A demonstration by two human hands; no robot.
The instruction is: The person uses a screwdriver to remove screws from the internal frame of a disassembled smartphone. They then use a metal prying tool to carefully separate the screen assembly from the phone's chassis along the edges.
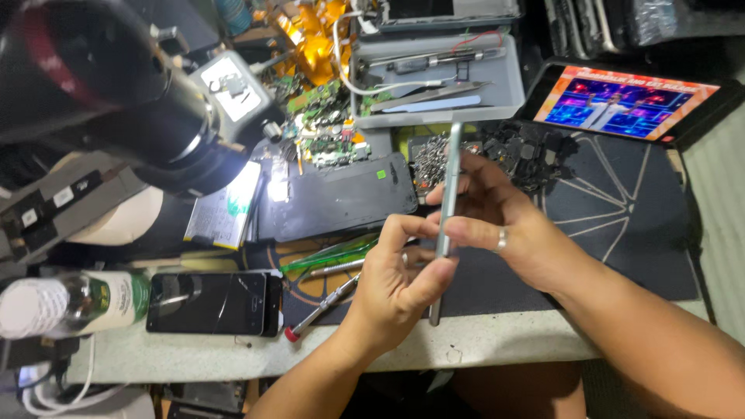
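Both hands meet over the mat [621, 233], holding a thin grey phone [446, 217] edge-on and nearly upright. The left hand [396, 283] is closed around its lower part, thumb and fingers pinching the edge. The right hand [497, 221] is closed on its middle from the other side — a ring shows on one finger. The phone's top end rises toward the grey tray [504, 85]; its bottom end hangs just above the near edge of the tabletop [233, 353].

Left of the phone, on the mat, lies a dark back cover [334, 202], and just beyond that a pile of small green circuit boards [326, 124]. Between the cover and the left hand lie green tweezers [326, 254] and a screwdriver [322, 309] with a red tip. Farther left of the phone a cracked black handset [213, 302] lies flat, with a white bottle [74, 302] on its side beside it. A microscope [101, 85] looms over the far left. Right of the tray, well apart from the phone, a lit screen [625, 101] leans at the mat's far corner.
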